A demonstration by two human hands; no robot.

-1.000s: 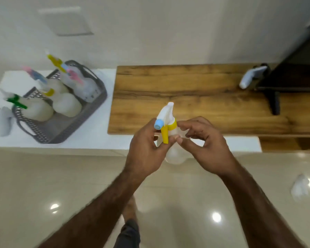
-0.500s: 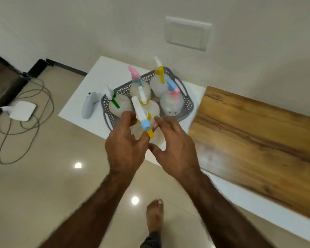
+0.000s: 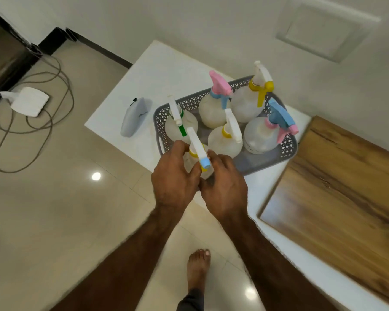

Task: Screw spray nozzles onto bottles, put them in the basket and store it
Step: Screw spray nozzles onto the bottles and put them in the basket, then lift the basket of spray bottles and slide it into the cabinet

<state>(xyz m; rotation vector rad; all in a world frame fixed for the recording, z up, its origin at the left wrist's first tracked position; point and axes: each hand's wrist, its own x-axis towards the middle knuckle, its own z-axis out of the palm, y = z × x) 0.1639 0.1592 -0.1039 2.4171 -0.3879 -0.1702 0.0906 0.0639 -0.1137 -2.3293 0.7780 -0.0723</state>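
Observation:
A grey lattice basket (image 3: 288,149) stands on the white counter (image 3: 157,70) and holds several translucent spray bottles with coloured nozzles. My left hand (image 3: 174,180) grips a translucent bottle whose white nozzle (image 3: 197,145) has a yellow collar and a blue tip; the bottle's body is mostly hidden behind my fingers. It is at the basket's near left corner. My right hand (image 3: 225,187) is on the bottle's other side, fingers curled against it. Bottles in the basket carry a green trigger (image 3: 182,129), a pink nozzle (image 3: 219,85) and a yellow trigger (image 3: 262,95).
A grey-white device (image 3: 134,116) lies on the counter left of the basket. A wooden board (image 3: 337,187) covers the counter to the right. On the tiled floor lie a white adapter (image 3: 29,102) with looped cables and my bare foot (image 3: 198,265).
The view swung left from the wooden board to the basket. Both hands carried the yellow-collared bottle from over the floor to the basket's near left corner, and it has sunk lower there.

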